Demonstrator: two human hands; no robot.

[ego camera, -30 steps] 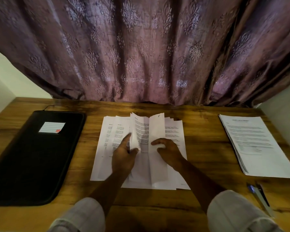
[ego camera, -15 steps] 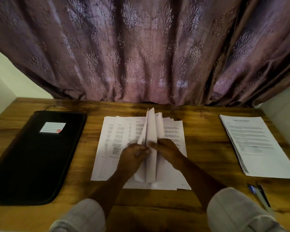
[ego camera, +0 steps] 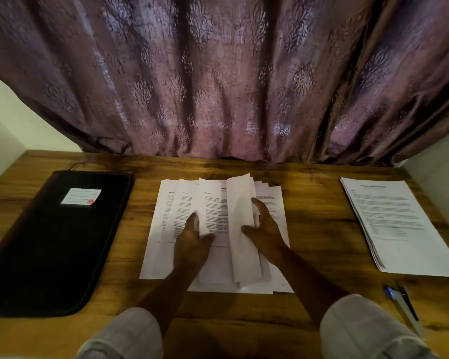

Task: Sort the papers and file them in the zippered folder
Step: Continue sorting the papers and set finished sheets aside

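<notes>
Papers [ego camera: 163, 244] lie fanned directly under both hands, long axis running away from us, sheets overlapping sideways. Our L hand [ego camera: 191, 244] pinches the left edge of a printed sheet [ego camera: 214, 211] btwn thumb and fingers. Our R hand [ego camera: 266, 231], just to its right, has fingers curled round a curled sheet [ego camera: 240, 203] that stands up off the fan w/ its blank back toward us. We can't tell whether those are one leaf or two. Outward from the L hand, well apart to its left, the zippered folder [ego camera: 49, 242] lies closed and flat, long axis also away from us, so roughly parallel to the fan. Outward from the R hand, well apart to its right, sits a squared stack [ego camera: 399, 229], w/ pens [ego camera: 399, 304] nearer us than it. We reckon we're mid-sort: the lifted sheet goes sideways, not fwd. R hand is nearer the stack and L hand nearer the folder, so a sheet bound for the stack should leave via the R hand w/o turning, since the axes already match.
</notes>
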